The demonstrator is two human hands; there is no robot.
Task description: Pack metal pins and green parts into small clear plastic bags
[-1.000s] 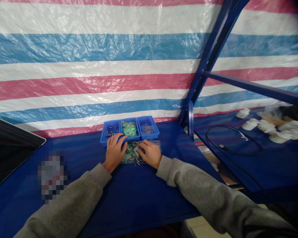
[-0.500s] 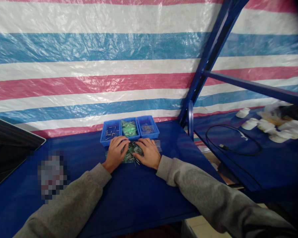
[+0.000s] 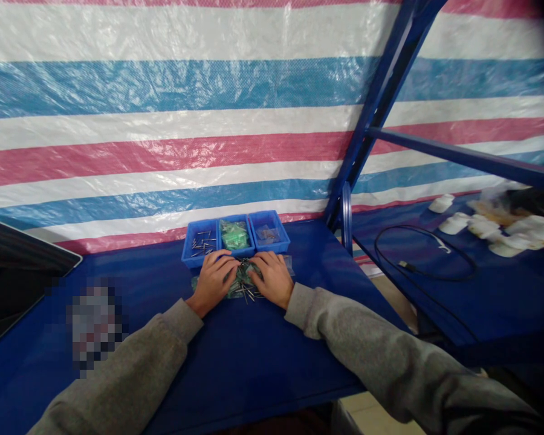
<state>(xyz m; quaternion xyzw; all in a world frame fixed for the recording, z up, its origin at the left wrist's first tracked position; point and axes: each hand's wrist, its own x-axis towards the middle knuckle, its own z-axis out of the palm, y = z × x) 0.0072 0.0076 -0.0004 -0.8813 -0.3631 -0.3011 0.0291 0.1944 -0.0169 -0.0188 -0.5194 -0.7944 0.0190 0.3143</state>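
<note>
A pile of thin metal pins (image 3: 248,292) lies on the blue table, on and around greenish clear plastic bags (image 3: 234,289). My left hand (image 3: 214,281) rests over the pile's left side, its fingers bent forward and the thumb apart. From the right, my right hand (image 3: 274,278) lies on the same pile with its fingers spread and its thumb pointing inward. Both hands touch the pins and plastic; the parts beneath the fingers are hidden. Just behind stand three joined blue bins: the left bin (image 3: 190,252) has loose pins, the middle holds a green bag (image 3: 234,235), the right a small clear bag (image 3: 268,234).
A dark flat-screen device (image 3: 18,272) stands at the left, near a blurred-out patch (image 3: 96,323). Right of a blue metal post (image 3: 367,133), another blue surface carries a black cable (image 3: 428,279) and several white plastic fittings (image 3: 454,223). Striped sheeting (image 3: 163,151) hangs behind.
My fingers have shifted slightly over the pile, and more of the pins show between my hands. The view has tilted a little; the bins stay in place.
</note>
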